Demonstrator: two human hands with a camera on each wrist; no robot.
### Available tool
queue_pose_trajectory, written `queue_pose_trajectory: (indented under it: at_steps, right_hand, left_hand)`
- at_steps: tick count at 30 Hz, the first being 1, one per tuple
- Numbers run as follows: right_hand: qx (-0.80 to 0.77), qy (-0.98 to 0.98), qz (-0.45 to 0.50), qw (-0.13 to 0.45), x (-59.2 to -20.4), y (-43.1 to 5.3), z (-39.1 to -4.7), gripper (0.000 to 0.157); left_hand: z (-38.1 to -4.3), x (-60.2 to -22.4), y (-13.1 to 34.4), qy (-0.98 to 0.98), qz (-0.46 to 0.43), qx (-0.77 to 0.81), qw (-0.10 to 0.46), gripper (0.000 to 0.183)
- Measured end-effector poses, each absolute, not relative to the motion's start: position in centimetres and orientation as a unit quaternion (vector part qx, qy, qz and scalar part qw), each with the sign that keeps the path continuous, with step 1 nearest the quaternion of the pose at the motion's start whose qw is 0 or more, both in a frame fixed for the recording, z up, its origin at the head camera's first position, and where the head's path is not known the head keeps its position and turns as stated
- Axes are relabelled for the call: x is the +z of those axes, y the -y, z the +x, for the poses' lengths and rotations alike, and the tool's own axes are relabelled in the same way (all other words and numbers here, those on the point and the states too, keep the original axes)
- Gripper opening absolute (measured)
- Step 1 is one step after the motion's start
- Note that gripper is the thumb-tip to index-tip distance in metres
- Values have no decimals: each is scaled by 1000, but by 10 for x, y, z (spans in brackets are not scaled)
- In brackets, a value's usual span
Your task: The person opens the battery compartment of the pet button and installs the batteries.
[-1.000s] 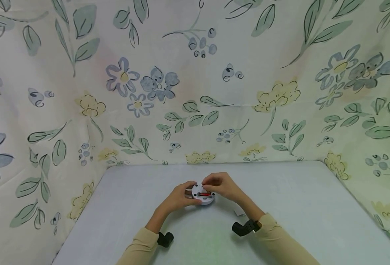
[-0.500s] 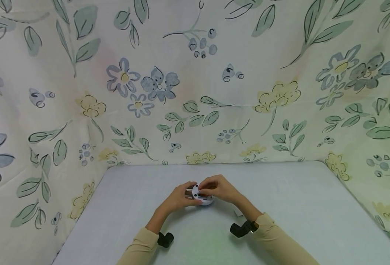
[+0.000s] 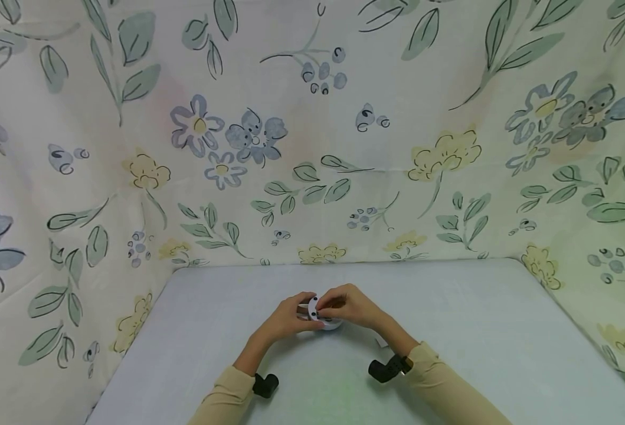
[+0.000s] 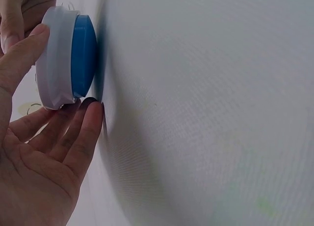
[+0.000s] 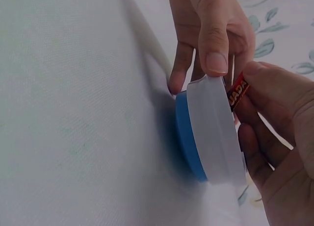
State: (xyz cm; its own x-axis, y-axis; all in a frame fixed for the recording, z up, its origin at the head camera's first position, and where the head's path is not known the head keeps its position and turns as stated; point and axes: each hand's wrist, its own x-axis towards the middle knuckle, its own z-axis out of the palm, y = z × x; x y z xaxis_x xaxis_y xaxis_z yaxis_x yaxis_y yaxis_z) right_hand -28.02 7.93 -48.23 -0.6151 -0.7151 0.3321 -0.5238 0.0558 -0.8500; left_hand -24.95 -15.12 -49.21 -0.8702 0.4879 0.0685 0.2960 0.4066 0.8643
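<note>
Left hand (image 3: 288, 316) grips a white-and-blue puck-shaped device (image 5: 213, 133), likely light, stiff plastic, best held by its rim. Right hand (image 3: 356, 305) pinches a red battery (image 5: 238, 93), probably slippery.

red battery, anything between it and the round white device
Nothing visible stands between the red battery, pinched in the right hand, and the round white device, though in the head view that hand partly covers it.

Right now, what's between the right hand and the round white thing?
A small red battery, pinched in the right hand; the right wrist view shows it.
</note>
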Motion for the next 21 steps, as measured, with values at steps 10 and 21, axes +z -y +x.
queue_pose_trajectory:
  at_steps: [10,21]
  right_hand:
    - [-506,-728,-457,72,-485,-80,-283,13]
    - [-467,-774,-425,50,-488,-96,-284,26]
  left_hand:
    - [-249,-491,152,-835,228,491,98,77]
    - [-249,-488,151,-842,228,478,99,75]
